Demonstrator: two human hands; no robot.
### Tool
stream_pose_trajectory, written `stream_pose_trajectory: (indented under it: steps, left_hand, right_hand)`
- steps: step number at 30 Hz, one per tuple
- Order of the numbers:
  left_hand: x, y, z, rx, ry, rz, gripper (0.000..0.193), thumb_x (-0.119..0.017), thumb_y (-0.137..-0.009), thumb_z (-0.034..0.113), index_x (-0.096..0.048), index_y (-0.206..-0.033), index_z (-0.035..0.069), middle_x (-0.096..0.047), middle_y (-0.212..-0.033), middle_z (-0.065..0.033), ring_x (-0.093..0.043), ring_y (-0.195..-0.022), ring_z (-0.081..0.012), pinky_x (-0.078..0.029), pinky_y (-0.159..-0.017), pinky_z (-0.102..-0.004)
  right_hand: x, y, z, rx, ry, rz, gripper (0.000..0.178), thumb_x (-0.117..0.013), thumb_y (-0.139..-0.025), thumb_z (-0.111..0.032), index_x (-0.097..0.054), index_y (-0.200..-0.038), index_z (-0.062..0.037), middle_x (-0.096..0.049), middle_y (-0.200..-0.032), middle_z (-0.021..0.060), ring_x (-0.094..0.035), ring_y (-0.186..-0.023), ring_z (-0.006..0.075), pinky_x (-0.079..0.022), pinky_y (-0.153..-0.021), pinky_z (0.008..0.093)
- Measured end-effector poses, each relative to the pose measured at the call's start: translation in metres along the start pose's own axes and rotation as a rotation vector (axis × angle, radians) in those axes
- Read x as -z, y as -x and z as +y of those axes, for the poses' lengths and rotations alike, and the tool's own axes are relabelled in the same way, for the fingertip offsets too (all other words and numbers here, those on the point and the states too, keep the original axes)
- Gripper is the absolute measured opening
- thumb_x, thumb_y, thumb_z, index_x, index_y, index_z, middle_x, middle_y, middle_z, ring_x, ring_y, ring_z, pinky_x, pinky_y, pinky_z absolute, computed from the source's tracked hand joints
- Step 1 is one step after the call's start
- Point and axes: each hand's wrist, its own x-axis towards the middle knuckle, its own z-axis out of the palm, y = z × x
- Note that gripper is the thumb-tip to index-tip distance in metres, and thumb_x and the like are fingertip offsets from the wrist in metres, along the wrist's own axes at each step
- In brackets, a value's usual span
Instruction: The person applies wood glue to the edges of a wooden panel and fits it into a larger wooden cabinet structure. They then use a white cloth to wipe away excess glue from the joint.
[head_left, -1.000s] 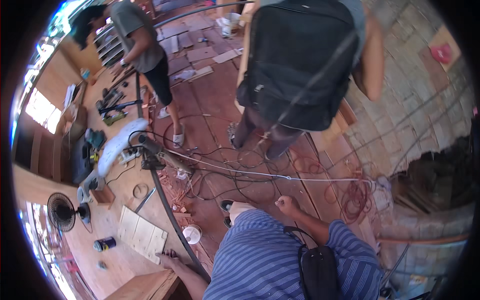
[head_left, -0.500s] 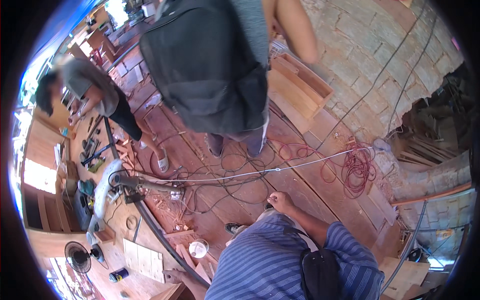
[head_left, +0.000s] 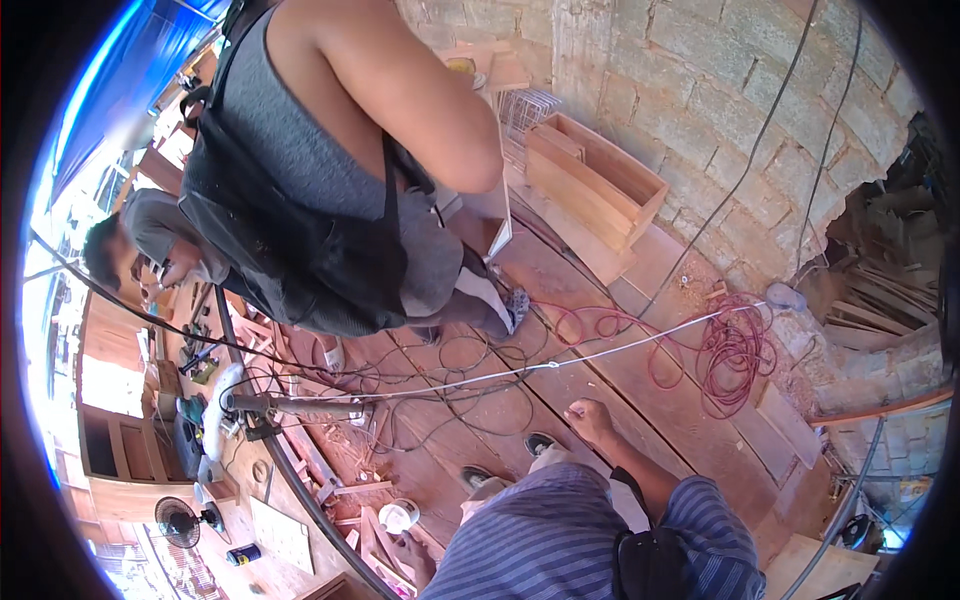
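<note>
My right hand [head_left: 590, 418] is in front of my body above the floorboards, fingers curled in, and I see nothing in it. My left hand [head_left: 412, 552] hangs low at my left side, between my body and the workbench [head_left: 285, 490]. Its fingers look loose and apart, with nothing visible in them. Just beyond them is a white round tub [head_left: 398, 515], among wood offcuts; whether they touch it I cannot tell. A pale flat board [head_left: 280, 535] lies on the bench, near a dark can [head_left: 243, 554] and a black fan [head_left: 178, 522].
A person with a black backpack [head_left: 290, 240] stands ahead; another bends at the bench [head_left: 165, 240]. Dark cables [head_left: 480, 400], a white cord [head_left: 600, 352] and a red coiled hose [head_left: 735, 360] cross the floor. A wooden drawer box [head_left: 590, 185] stands by the block wall [head_left: 700, 110].
My left hand has left the board's edge and moved right, toward the tub. The backpack person has shifted left and turned. My right hand stays curled.
</note>
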Motion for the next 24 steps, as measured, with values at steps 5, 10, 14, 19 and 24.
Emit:
stream_pose_trajectory:
  steps: [5, 10, 14, 19, 24]
  left_hand:
    - [-0.016, 0.039, 0.018, 0.036, -0.051, -0.212, 0.041, -0.062, -0.091, 0.035, -0.058, -0.100, -0.004, -0.061, -0.081, -0.0144, -0.060, -0.061, -0.0210, -0.051, -0.051, -0.0343]
    - [-0.019, 0.050, 0.025, 0.025, -0.061, -0.298, 0.039, -0.063, -0.091, 0.033, -0.057, -0.103, -0.004, -0.060, -0.082, -0.0141, -0.060, -0.061, -0.0210, -0.052, -0.051, -0.0342]
    - [-0.022, 0.038, 0.030, 0.006, -0.038, -0.332, 0.038, -0.063, -0.091, 0.031, -0.056, -0.104, -0.004, -0.060, -0.082, -0.0139, -0.060, -0.061, -0.0210, -0.052, -0.052, -0.0340]
    - [-0.030, 0.053, 0.028, 0.020, 0.079, -0.419, 0.044, -0.066, -0.090, 0.027, -0.050, -0.112, -0.008, -0.060, -0.085, -0.0132, -0.059, -0.057, -0.0217, -0.053, -0.051, -0.0333]
    - [-0.026, 0.064, -0.005, 0.063, -0.005, -0.461, 0.044, -0.066, -0.090, 0.027, -0.050, -0.112, -0.008, -0.060, -0.085, -0.0131, -0.060, -0.057, -0.0220, -0.053, -0.051, -0.0335]
  right_hand:
    - [0.021, -0.012, 0.013, 0.008, -0.010, 0.053, 0.022, -0.072, -0.081, -0.024, -0.070, -0.085, -0.0025, -0.070, -0.082, 0.0138, -0.069, -0.075, 0.0260, -0.054, -0.070, 0.0347]
    - [0.020, 0.012, 0.025, 0.023, -0.034, 0.138, 0.022, -0.073, -0.081, -0.024, -0.070, -0.085, -0.0024, -0.070, -0.082, 0.0140, -0.069, -0.074, 0.0263, -0.054, -0.069, 0.0352]
    - [0.026, 0.057, 0.031, -0.056, -0.009, 0.120, 0.022, -0.073, -0.079, -0.024, -0.069, -0.082, -0.0024, -0.069, -0.081, 0.0164, -0.068, -0.076, 0.0322, -0.053, -0.071, 0.0400]
    - [0.046, 0.094, 0.033, -0.076, 0.036, 0.071, 0.023, -0.073, -0.078, -0.025, -0.070, -0.082, -0.0026, -0.069, -0.079, 0.0167, -0.068, -0.075, 0.0315, -0.053, -0.070, 0.0396]
    - [0.065, 0.121, 0.041, -0.087, 0.063, 0.169, 0.020, -0.073, -0.078, -0.022, -0.070, -0.080, -0.0020, -0.069, -0.077, 0.0150, -0.068, -0.071, 0.0279, -0.053, -0.066, 0.0361]
